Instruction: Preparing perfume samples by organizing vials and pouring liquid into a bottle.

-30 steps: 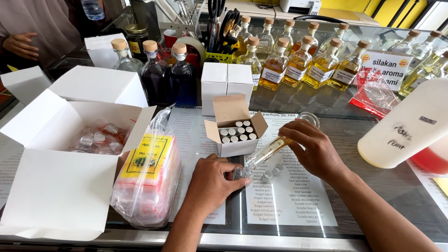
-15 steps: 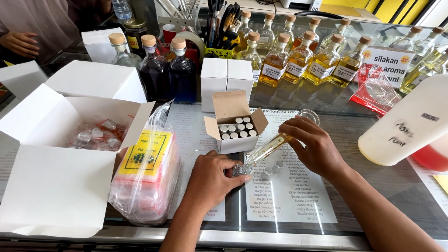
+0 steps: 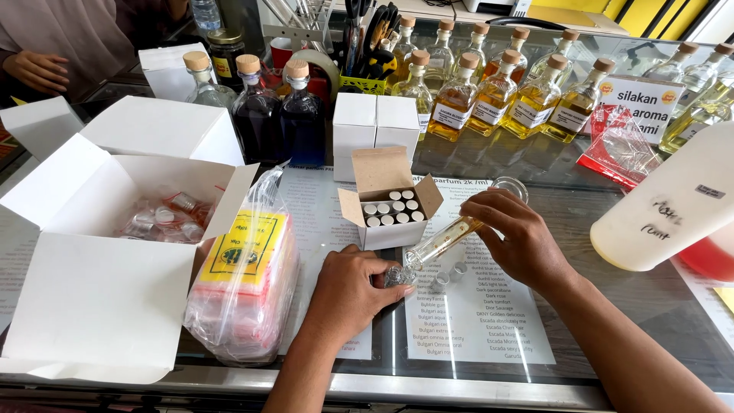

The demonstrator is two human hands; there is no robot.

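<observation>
A small glass vial (image 3: 396, 275) is gripped on the counter by the left hand (image 3: 348, 294), while a tilted glass cylinder (image 3: 459, 229) (yellowish liquid inside) is grasped by the right hand (image 3: 514, 241), its lip touching the vial.

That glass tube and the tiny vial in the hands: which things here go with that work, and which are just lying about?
In use:
- left hand gripping a small vial
- right hand tilting a glass tube of yellowish liquid into it
- small box of capped vials

Lying about:
- corked bottles
- bag of plastic pouches
- large open white box
- white squeeze bottle
</observation>
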